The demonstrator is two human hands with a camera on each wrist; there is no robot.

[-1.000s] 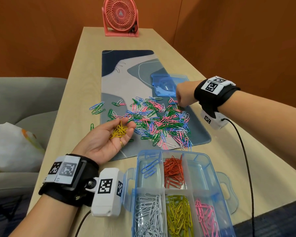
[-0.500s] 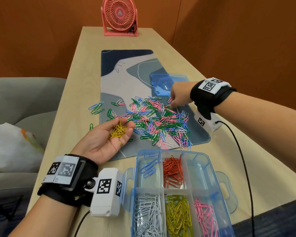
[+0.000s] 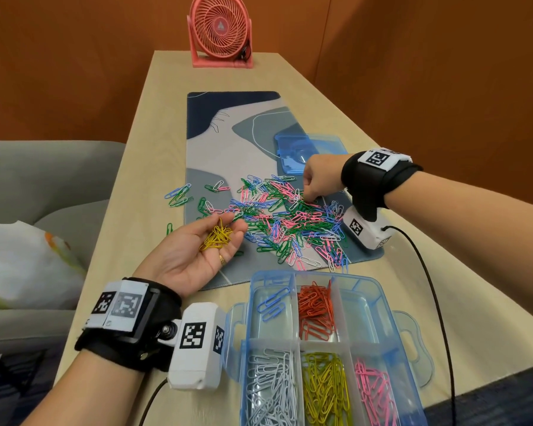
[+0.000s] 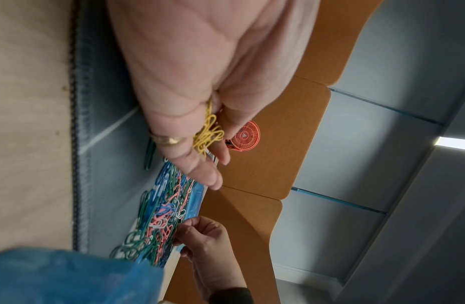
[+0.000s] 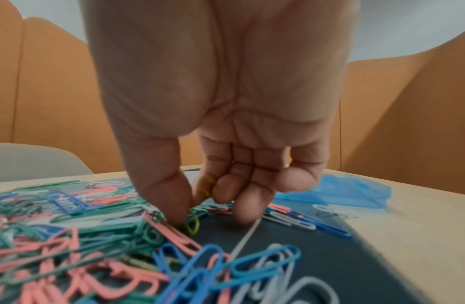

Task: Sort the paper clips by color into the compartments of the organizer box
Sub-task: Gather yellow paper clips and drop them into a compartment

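My left hand (image 3: 197, 250) lies palm up at the mat's near left and carries a small bunch of yellow clips (image 3: 217, 238) on relaxed fingers; the left wrist view shows the same bunch (image 4: 208, 133). My right hand (image 3: 319, 179) reaches down into the far right of the mixed pile of clips (image 3: 283, 216). Its thumb and forefinger pinch a yellow clip (image 5: 192, 225), and another yellow clip (image 5: 205, 185) is tucked against its curled fingers. The blue organizer box (image 3: 305, 273) sits near me, with blue, red, white, yellow and pink clips in separate compartments; the back right one is empty.
The pile lies on a blue-grey desk mat (image 3: 228, 142). The box's blue lid (image 3: 308, 149) lies just behind my right hand. A pink fan (image 3: 220, 29) stands at the table's far end. A grey chair with a white bag (image 3: 22, 262) is on the left.
My right hand has moved left and down from beside the lid into the pile and pinched a yellow clip. My left hand has stayed put with its yellow clips.
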